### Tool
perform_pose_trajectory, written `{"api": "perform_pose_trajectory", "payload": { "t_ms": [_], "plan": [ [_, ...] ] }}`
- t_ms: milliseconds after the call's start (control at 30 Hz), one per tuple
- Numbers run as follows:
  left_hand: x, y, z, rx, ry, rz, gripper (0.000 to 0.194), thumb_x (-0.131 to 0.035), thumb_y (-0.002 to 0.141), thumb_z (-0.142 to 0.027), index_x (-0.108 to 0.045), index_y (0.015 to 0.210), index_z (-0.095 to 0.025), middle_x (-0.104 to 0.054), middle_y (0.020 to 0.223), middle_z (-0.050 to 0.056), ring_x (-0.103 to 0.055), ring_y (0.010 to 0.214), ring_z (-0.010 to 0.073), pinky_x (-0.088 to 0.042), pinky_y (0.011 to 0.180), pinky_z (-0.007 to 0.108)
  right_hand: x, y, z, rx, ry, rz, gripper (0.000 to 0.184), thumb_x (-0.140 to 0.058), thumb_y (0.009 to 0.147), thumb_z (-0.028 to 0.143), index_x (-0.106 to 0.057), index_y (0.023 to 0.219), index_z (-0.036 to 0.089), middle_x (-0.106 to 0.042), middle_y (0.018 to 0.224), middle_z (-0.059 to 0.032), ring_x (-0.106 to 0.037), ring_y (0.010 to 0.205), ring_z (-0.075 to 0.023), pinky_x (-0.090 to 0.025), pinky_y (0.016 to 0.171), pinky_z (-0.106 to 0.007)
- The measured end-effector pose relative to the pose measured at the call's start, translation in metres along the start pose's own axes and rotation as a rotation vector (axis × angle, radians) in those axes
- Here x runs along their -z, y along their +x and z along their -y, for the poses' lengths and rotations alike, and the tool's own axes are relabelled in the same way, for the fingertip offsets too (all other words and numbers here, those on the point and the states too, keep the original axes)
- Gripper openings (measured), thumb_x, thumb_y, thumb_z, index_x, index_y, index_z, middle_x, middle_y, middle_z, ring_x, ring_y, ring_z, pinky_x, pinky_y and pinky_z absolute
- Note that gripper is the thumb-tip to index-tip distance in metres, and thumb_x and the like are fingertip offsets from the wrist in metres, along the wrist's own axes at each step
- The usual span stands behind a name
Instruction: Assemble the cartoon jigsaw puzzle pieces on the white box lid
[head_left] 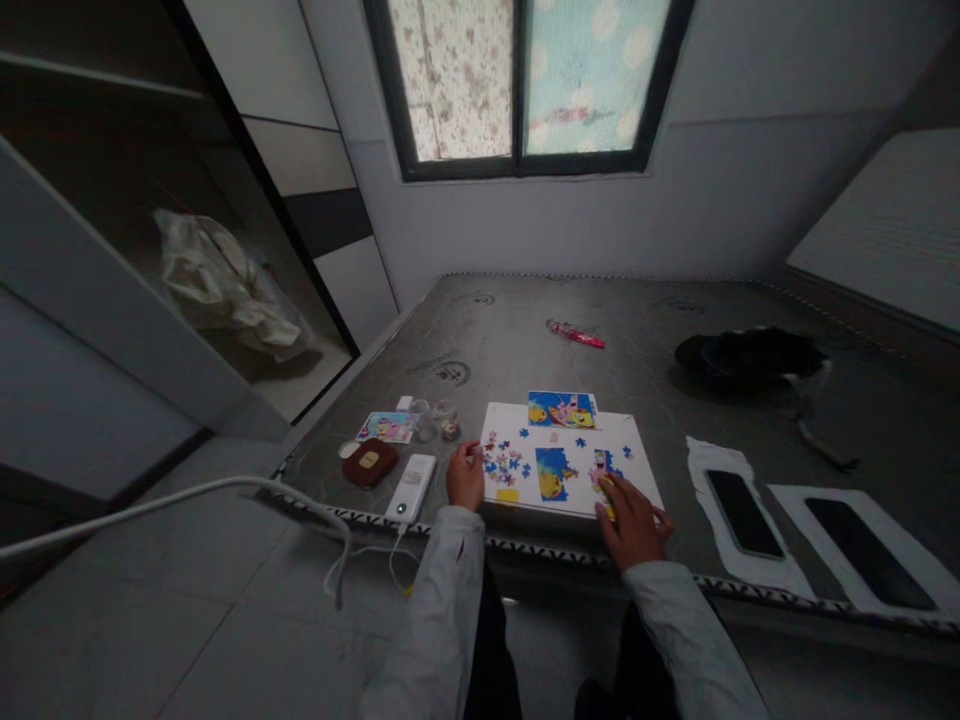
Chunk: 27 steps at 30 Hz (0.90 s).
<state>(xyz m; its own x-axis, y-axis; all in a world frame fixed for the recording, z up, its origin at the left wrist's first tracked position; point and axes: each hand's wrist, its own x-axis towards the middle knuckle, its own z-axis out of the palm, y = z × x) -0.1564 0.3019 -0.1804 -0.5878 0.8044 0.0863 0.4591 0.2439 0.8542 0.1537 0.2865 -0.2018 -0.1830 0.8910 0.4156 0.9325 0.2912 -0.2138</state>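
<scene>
A white board [637, 455] lies on the grey mattress-like surface [600, 340] in front of me, with several loose jigsaw pieces [504, 462] and a joined blue-and-yellow patch [553, 473] on it. My left hand [465, 477] rests at the board's left edge, fingers curled in a pinch on a small piece. My right hand [632, 520] lies on the board's near right corner, fingers pressed down over a yellow piece [604, 485]. A colourful reference picture [562, 409] sits at the board's far edge.
Left of the board lie a white power bank [411, 487] with a cable, a dark red case [369, 463], a small picture card [387, 427] and small clear jars [437, 419]. Two phones [744, 513] rest on white sheets at the right. A black cloth [750, 358] and red wrapper [577, 335] lie farther back.
</scene>
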Motion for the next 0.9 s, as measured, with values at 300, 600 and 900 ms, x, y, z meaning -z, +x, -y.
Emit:
{"api": "perform_pose_trajectory", "payload": {
  "t_ms": [300, 600, 900],
  "plan": [
    [0.004, -0.006, 0.002, -0.051, -0.013, 0.005, 0.032, -0.048, 0.092, -0.032, -0.067, 0.115, -0.021, -0.069, 0.108, 0.008, -0.063, 0.09, 0.0177, -0.049, 0.084, 0.031, -0.002, 0.0, 0.001, 0.001, -0.004, -0.072, 0.044, -0.039, 0.094, 0.042, -0.054, 0.134, 0.03, -0.056, 0.139, -0.0049, -0.051, 0.12, -0.025, -0.024, 0.093, -0.046],
    [0.007, -0.024, -0.008, -0.242, 0.184, -0.072, 0.031, -0.055, 0.088, -0.029, -0.067, 0.115, -0.022, -0.063, 0.109, 0.01, -0.057, 0.103, 0.0232, -0.046, 0.097, 0.039, 0.004, 0.001, 0.004, -0.036, -0.004, -0.071, 0.042, -0.044, 0.092, 0.043, -0.058, 0.13, 0.031, -0.054, 0.139, -0.0053, -0.051, 0.12, -0.026, -0.028, 0.093, -0.045],
    [0.011, -0.03, -0.024, -0.384, 0.443, -0.038, 0.027, -0.059, 0.087, -0.04, -0.073, 0.106, -0.027, -0.062, 0.113, 0.009, -0.054, 0.103, 0.0269, -0.045, 0.088, 0.041, 0.011, 0.0, 0.01, -0.057, 0.031, -0.064, 0.039, -0.046, 0.093, 0.036, -0.057, 0.13, 0.033, -0.058, 0.136, -0.0047, -0.051, 0.118, -0.024, -0.025, 0.094, -0.043]
  ]
}}
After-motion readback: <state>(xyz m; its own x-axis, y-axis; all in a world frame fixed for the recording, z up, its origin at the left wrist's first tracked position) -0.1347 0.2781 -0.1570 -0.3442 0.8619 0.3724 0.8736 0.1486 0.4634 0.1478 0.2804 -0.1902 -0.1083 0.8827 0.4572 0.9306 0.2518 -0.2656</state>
